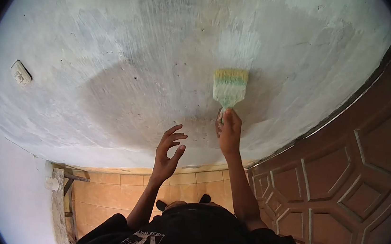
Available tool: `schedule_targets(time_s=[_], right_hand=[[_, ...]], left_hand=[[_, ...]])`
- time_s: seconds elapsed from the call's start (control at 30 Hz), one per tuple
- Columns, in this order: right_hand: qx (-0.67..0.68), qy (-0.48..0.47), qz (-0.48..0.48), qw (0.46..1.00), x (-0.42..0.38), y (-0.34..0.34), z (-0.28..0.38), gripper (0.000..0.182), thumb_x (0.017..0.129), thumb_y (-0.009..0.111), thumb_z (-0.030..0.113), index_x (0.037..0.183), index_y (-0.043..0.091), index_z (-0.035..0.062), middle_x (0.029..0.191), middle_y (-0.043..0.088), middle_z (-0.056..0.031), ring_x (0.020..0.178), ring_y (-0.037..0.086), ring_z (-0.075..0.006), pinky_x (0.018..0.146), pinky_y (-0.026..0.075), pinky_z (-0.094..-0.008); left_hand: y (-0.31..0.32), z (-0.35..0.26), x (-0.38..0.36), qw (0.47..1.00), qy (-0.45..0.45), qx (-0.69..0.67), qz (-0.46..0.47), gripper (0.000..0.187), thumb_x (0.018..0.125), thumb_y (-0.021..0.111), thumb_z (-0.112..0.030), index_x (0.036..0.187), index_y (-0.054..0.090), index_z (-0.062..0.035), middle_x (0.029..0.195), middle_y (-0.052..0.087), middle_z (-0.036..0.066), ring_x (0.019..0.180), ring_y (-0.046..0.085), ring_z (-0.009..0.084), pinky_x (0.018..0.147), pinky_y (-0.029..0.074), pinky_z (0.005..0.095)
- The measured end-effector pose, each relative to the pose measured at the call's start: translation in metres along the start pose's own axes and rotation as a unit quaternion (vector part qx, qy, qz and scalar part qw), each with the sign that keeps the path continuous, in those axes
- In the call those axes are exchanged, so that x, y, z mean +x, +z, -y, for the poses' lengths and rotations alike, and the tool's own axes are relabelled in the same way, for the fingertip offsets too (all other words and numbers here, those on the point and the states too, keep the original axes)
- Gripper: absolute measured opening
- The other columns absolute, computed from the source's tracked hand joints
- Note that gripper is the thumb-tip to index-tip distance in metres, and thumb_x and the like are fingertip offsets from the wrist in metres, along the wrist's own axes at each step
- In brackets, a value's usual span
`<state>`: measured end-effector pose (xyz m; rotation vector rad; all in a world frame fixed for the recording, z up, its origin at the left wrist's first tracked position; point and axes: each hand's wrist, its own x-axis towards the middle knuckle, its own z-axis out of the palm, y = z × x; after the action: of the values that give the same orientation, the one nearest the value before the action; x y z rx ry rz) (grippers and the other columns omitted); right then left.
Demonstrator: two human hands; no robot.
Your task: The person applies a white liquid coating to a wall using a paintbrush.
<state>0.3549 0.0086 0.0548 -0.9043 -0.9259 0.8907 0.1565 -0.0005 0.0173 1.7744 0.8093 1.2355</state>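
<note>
My right hand is closed round the handle of a wide paintbrush. The brush points upward, and its yellowish bristles lie at the wall, just below a paler, whitish patch. Pale green-white paint coats the brush's body. To the left and a little lower, my left hand is raised before the wall with its fingers apart and nothing in it. The wall is streaked white and grey, with a darker area behind both hands.
A white switch plate is on the wall at the left. At the right stands a brown panelled door. Orange tiles cover the floor. A wooden bench or frame stands at the lower left, with a white cup-like object beside it.
</note>
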Motion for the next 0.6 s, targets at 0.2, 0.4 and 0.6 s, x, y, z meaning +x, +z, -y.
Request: schedule_targets(time_s=[0.2,0.4,0.6], right_hand=[[-0.021,0.082,0.014,0.996,-0.039,-0.027,-0.047,0.039,0.101,0.041,0.04,0.075,0.041,0.0124,0.059,0.034,0.0068,0.049,0.03,-0.0022,0.044,0.024,-0.0208],[-0.012,-0.005,0.018,1.0,0.003,-0.001,0.007,0.04,0.099,0.044,0.045,0.081,0.049,0.01,0.056,0.036,0.0067,0.042,0.03,-0.0018,0.038,0.023,-0.0194],[-0.017,0.042,0.0,0.999,-0.025,-0.025,-0.045,0.042,0.099,0.044,0.048,0.078,0.046,0.0109,0.055,0.033,0.0067,0.043,0.028,-0.0024,0.038,0.022,-0.0205]], left_hand=[[0.009,-0.001,-0.005,1.0,0.007,0.019,-0.016,0.025,0.087,0.06,-0.006,0.112,0.062,-0.0077,0.137,0.048,0.012,0.12,0.052,0.0244,0.09,0.047,0.0353],[0.012,-0.013,-0.005,0.999,-0.017,0.009,-0.029,0.025,0.087,0.06,-0.006,0.112,0.062,-0.0075,0.136,0.048,0.012,0.119,0.052,0.0243,0.09,0.047,0.0355],[0.005,-0.009,-0.008,1.0,-0.024,0.011,-0.005,0.024,0.088,0.06,-0.008,0.111,0.062,-0.0075,0.136,0.048,0.012,0.12,0.052,0.0246,0.09,0.047,0.0359]])
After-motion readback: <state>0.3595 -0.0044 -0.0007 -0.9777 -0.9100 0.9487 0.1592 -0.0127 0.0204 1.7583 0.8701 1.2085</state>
